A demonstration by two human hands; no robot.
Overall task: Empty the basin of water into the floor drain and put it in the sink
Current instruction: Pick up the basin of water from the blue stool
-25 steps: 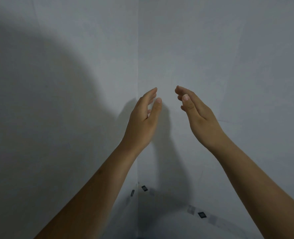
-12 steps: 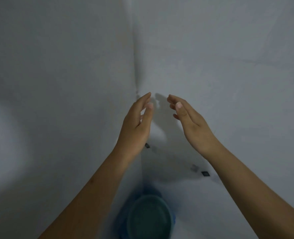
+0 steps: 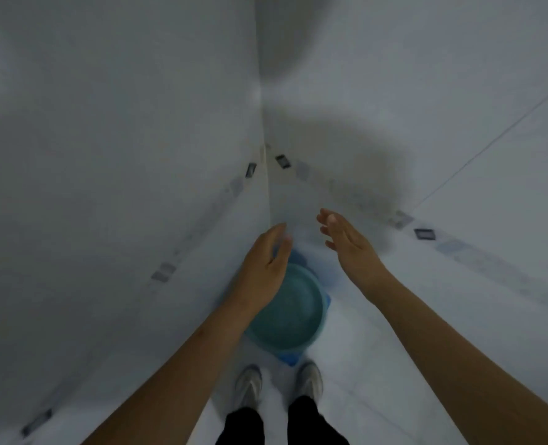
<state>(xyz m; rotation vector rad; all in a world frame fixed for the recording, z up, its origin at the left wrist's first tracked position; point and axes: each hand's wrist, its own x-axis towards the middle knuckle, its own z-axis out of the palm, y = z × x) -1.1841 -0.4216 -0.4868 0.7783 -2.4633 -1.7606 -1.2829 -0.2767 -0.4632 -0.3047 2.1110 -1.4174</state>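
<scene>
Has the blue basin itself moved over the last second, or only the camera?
Cannot tell for certain, but likely not: the basin came into view as the head tilted down, and it sits by the same wall corner, near the shoes.

Round teal basin (image 3: 293,311) upright on pale floor (image 3: 378,364), in wall corner, partly behind forearm.

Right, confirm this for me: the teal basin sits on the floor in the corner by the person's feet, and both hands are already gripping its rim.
Not quite. The head view shows the teal basin on the floor in the corner, just ahead of the feet, but neither hand grips its rim. The left hand and right hand are both open and empty, held above the basin.
</scene>
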